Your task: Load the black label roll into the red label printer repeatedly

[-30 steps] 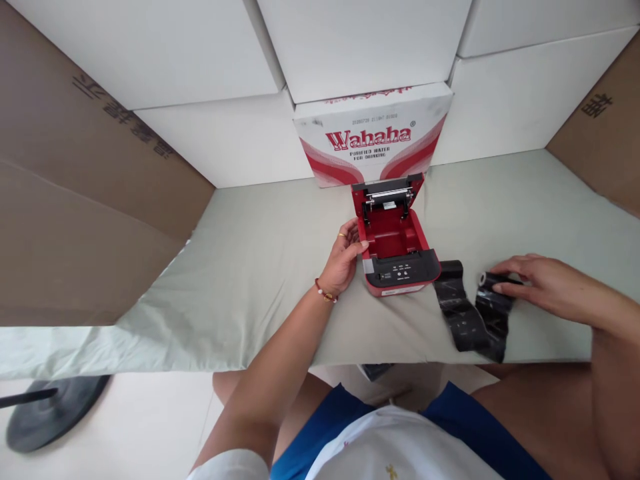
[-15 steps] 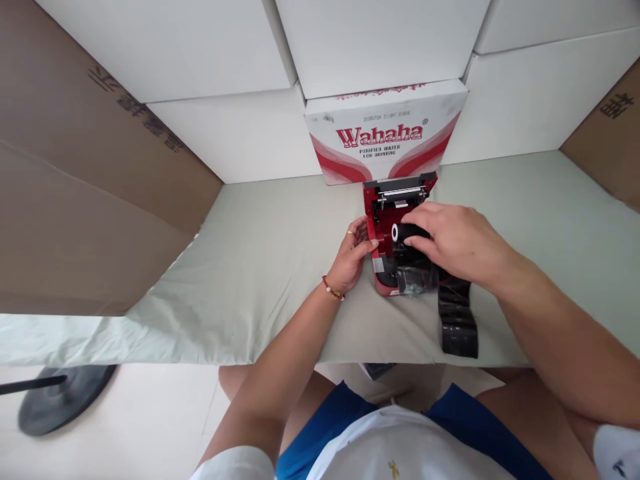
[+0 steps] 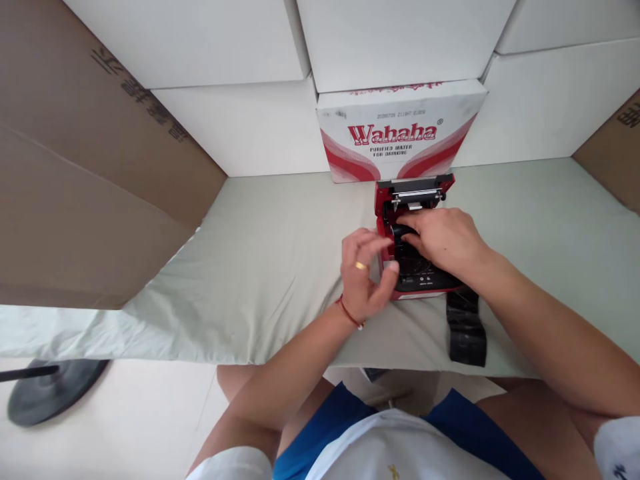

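Observation:
A red and black label printer (image 3: 429, 280) stands on the cloth with its lid (image 3: 415, 187) raised. Inside its bay sits a black ribbon roll (image 3: 397, 231), which my right hand (image 3: 443, 237) grips between thumb and fingers; the far end of the roll is hidden by that hand. My left hand (image 3: 365, 267) is at the printer's left side, thumb and fingers apart, fingertips by the red side wall. A loose strip of black ribbon (image 3: 466, 330) hangs out to the right and lies crinkled on the cloth.
A Wahaha water carton (image 3: 400, 137) stands right behind the printer, against stacked white boxes (image 3: 240, 127). Brown cardboard (image 3: 110, 200) walls the left side, and more cardboard (image 3: 610, 153) the right. The table cloth's front edge is close to my lap.
My right hand has lowered the ribbon roll into the printer. My left hand has let go of the side wall and come up over it. The dark film over the printer's front has moved away.

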The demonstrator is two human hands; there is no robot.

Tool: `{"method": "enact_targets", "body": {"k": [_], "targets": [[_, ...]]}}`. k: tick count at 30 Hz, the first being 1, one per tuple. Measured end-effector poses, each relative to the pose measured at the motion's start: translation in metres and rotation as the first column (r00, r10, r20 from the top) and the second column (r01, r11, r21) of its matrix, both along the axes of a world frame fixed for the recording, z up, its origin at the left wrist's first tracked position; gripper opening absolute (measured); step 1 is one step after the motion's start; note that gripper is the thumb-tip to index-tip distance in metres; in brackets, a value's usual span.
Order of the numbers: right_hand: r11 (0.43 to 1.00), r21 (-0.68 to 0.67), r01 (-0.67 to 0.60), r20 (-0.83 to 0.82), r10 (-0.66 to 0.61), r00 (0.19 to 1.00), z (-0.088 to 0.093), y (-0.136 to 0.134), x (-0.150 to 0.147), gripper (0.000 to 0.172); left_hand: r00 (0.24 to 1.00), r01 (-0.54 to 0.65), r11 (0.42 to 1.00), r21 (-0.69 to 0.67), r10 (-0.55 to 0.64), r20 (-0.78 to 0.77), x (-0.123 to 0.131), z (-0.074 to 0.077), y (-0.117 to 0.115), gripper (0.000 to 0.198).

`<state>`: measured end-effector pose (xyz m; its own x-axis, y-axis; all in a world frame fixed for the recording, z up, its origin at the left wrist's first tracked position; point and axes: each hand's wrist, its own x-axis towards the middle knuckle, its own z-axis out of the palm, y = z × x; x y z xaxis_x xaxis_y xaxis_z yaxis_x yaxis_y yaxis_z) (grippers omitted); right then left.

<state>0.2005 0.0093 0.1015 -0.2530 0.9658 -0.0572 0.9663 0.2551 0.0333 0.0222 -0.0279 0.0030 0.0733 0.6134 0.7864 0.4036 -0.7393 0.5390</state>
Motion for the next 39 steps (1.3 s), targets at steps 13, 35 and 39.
{"method": "enact_targets", "body": {"k": [13,35,39], "targets": [[0.989,0.141,0.033,-0.829,0.1,0.55,0.012,-0.013,0.048,0.021,0.967,0.094,0.949,0.299,-0.016,-0.254,0.013,0.007,-0.022,0.026],[0.788,0.599,-0.141,-0.485,0.498,0.719,-0.037,-0.065,0.064,0.042,0.956,0.087,0.922,0.377,0.029,-0.292,0.014,0.006,-0.026,0.026],[0.81,0.58,-0.081,-0.53,0.451,0.718,-0.048,-0.07,0.065,0.029,0.954,0.056,0.953,0.299,0.037,-0.296,0.012,0.002,-0.028,0.033]]}}
